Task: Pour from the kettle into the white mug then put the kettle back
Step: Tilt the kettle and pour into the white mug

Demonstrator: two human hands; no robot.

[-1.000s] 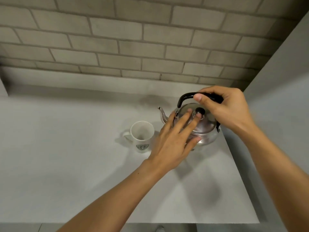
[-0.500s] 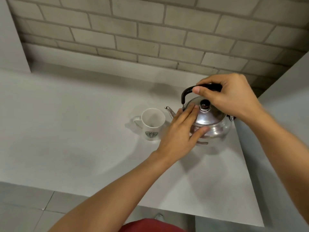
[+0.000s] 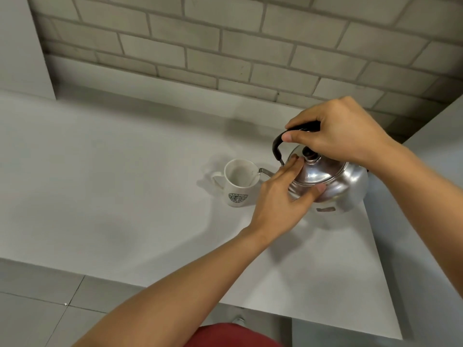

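Note:
A shiny steel kettle (image 3: 335,182) with a black arched handle and a black lid knob is tilted to the left, its thin spout over the rim of the white mug (image 3: 239,182). The mug stands upright on the pale counter (image 3: 125,196), logo toward me, handle to the left. My right hand (image 3: 335,132) is closed around the kettle's handle from above. My left hand (image 3: 283,196) lies flat against the lid and near side of the kettle, fingers pressing the lid, thumb under the lid's rim.
A brick wall (image 3: 225,46) rises behind the counter. A grey wall (image 3: 438,171) closes the right side close to the kettle. The counter's front edge runs diagonally below my arms, with tiled floor (image 3: 37,309) beneath it.
The kettle has tipped leftward and moved toward the mug, so its spout now reaches over the mug's rim. Both hands stayed on the kettle. The camera view shifted to the left and down.

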